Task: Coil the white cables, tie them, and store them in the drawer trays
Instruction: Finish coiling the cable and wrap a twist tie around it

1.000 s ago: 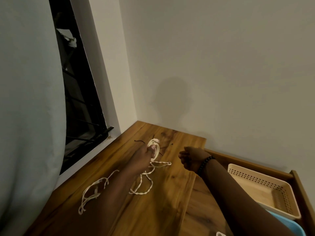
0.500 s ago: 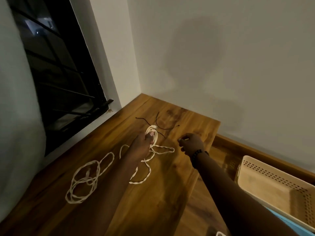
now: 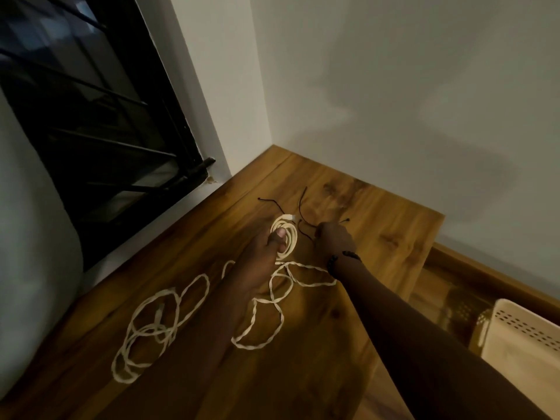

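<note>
Since a second ago, the right hand (image 3: 331, 239) has travelled from mid-air over the wood to the thin black ties (image 3: 303, 213), where its curled fingers now pinch one; the view has also tipped lower and closer. Left hand (image 3: 263, 248) lies on a small coil of white cable (image 3: 286, 234), thumb pressed into the coil's centre, fingers curled beneath. That coil lies flat, its plug end pointing away toward the wall corner. From it, the uncoiled length (image 3: 272, 301) of the cable runs back toward the person in loose twisted loops. A second white cable (image 3: 151, 322) sprawls in overlapping loops to the left, its long axis running from near the person toward the left forearm. All rest on a wooden desktop (image 3: 378, 231) fitted into a white-walled corner, a dark barred window (image 3: 100, 116) to the left. Bare wood lies to the right of the hands up to the desktop's right edge; beyond it, lower, a cream perforated tray (image 3: 521, 338) sits in an open drawer.
</note>
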